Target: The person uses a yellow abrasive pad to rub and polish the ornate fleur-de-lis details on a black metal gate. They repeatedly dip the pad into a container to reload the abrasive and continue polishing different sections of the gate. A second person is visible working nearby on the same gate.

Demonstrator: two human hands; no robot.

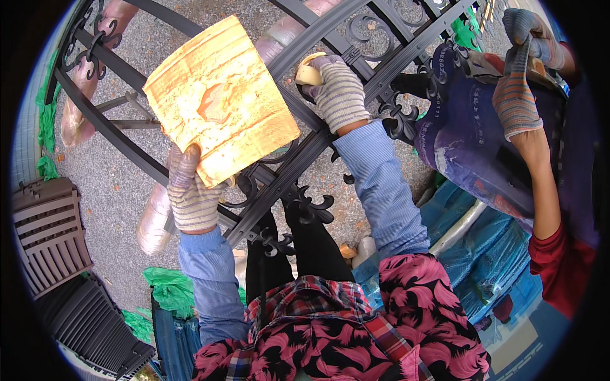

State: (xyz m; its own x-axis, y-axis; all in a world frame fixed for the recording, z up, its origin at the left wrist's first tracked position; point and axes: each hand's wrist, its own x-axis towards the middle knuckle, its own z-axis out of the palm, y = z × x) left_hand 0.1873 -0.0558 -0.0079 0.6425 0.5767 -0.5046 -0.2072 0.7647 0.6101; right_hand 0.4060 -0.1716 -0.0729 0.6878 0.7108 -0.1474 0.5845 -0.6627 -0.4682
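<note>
A: Holding a sheet of yellow sandpaper (219,101) up in the left hand (190,193), striped work glove on, fingers + thumb closed on its lower left corner. Sheet tilted, worn patch near the middle, hanging over the black wrought-iron gate frame (298,162).

B: Right hand (340,89)?

A: Gloved too, curled tight round a small pale folded pad (309,71), pressed against a diagonal bar of the frame, upper centre. Can't tell what the pad is made of.

B: Frame position?

A: Lying across wrapped, plastic-covered supports (155,219), above gravel ground (121,184). Scrollwork + fleur-de-lis tips along the bars. Curved rail sweeping down the left side.

B: Clothing?

A: Light blue sleeves (387,190) on both forearms, red-and-black floral apron w/ plaid beneath at the bottom edge.

B: Anyone else?

A: Yes, far right: second person in a red sleeve (559,260), two gloved hands (518,101) up near the frame's far end, over a purple printed cloth (464,136). Grip on anything there unclear.

B: Surroundings?

A: Brown slatted panels (47,232) stacked at left, green plastic scraps (166,289) low left, blue tarp (489,254) lower right.
</note>
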